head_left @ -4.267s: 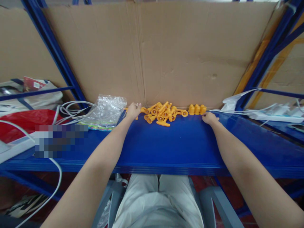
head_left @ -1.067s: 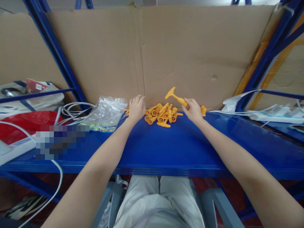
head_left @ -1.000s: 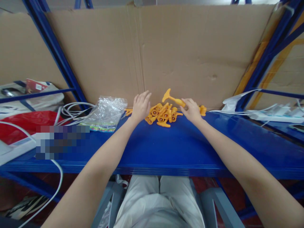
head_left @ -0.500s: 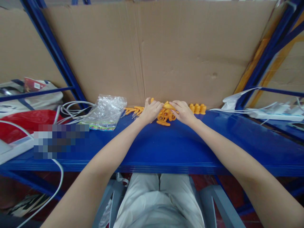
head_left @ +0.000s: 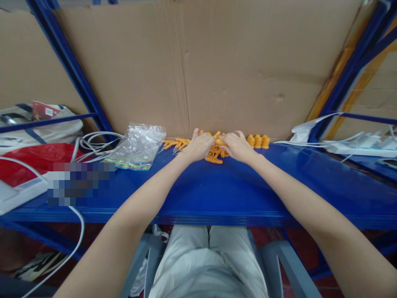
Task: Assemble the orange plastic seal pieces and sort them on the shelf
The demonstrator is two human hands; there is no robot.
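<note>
A pile of small orange plastic parts [head_left: 213, 157] lies at the back of the blue shelf [head_left: 217, 190], against a cardboard wall [head_left: 235, 70]. My left hand [head_left: 200, 145] and my right hand [head_left: 237, 145] meet over the pile, knuckles up and fingers curled down onto the parts. An orange part [head_left: 218, 141] shows between the two hands, gripped from both sides. Most of the pile is hidden under the hands. Three orange caps [head_left: 258, 141] stand upright in a row just right of my right hand. A few loose orange pieces [head_left: 176, 143] lie left of my left hand.
A crumpled clear plastic bag [head_left: 140, 144] lies left of the pile, with white cables [head_left: 93, 142] and a red bag [head_left: 27, 159] beyond it. White cords and a power strip [head_left: 356, 147] lie on the right. Slanted blue frame posts [head_left: 71, 70] flank the cardboard.
My right hand brought the raised orange T-shaped part down to the pile. My left hand slid right to meet it, and both hands closed together over the parts.
</note>
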